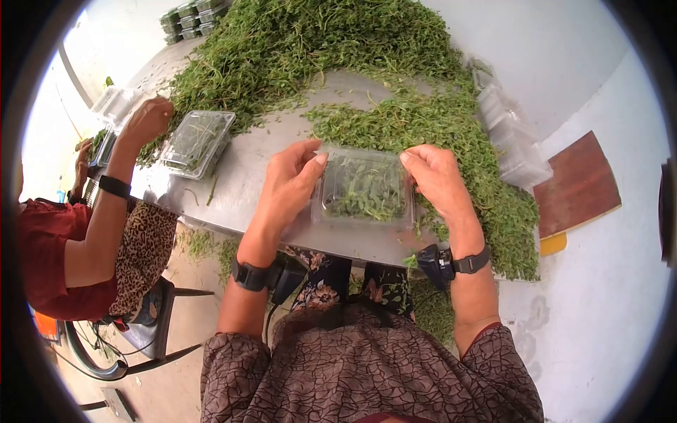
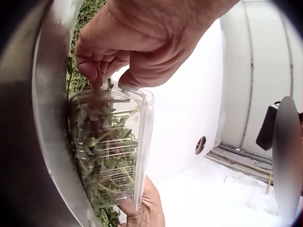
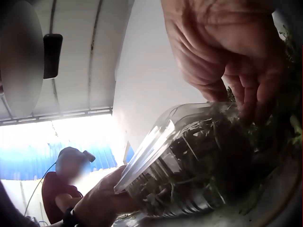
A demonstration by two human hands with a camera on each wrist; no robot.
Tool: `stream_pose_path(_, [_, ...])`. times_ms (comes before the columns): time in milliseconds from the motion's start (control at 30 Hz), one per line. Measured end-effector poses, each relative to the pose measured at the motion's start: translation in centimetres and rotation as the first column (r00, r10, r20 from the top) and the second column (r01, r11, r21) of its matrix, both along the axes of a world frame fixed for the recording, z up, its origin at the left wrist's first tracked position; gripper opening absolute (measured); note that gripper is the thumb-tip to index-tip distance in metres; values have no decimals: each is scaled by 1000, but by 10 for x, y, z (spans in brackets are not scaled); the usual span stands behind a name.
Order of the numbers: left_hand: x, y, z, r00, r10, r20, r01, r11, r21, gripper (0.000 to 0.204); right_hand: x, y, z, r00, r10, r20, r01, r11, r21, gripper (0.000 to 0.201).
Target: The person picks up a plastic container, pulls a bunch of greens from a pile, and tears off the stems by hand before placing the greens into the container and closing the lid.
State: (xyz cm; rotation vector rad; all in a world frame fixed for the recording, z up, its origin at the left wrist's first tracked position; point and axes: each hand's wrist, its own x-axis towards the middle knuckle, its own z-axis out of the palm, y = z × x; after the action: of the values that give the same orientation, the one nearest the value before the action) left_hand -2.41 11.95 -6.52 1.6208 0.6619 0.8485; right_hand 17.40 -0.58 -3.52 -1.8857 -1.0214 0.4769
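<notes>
A clear plastic clamshell box (image 1: 364, 189) filled with leafy green sprigs lies near the front edge of the metal table, its lid over the greens. My left hand (image 1: 290, 178) pinches its far left corner, thumb on top and fingers curled below. At the far right corner, my right hand (image 1: 438, 179) grips the rim between thumb and curled fingers. In the left wrist view, stems and leaves show through the box's ribbed side (image 2: 106, 156). The right wrist view shows my right fingers (image 3: 248, 92) at the rim of the box.
A large heap of cut greens (image 1: 317, 42) covers the table's back and right. Another closed clamshell (image 1: 199, 144) lies to the left, beside another person's hand (image 1: 147, 121). Empty clear boxes (image 1: 513, 137) stack at right; filled boxes (image 1: 192, 20) stand at the far left.
</notes>
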Motion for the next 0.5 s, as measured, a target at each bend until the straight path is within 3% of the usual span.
stream_pose_path(133, [-16, -7, 5, 992, -74, 100, 85, 990, -113, 40, -9, -14, 10, 976, 92, -197, -61, 985, 159, 21])
stream_pose_path(333, [-43, -32, 9, 946, -70, 317, 133, 974, -183, 38, -36, -39, 18, 950, 179, -255, -91, 942, 322, 21])
stream_pose_path(500, [-53, -48, 8, 946, -22, 323, 91, 975, -201, 28, -43, -51, 14, 952, 200, -234, -111, 933, 342, 19])
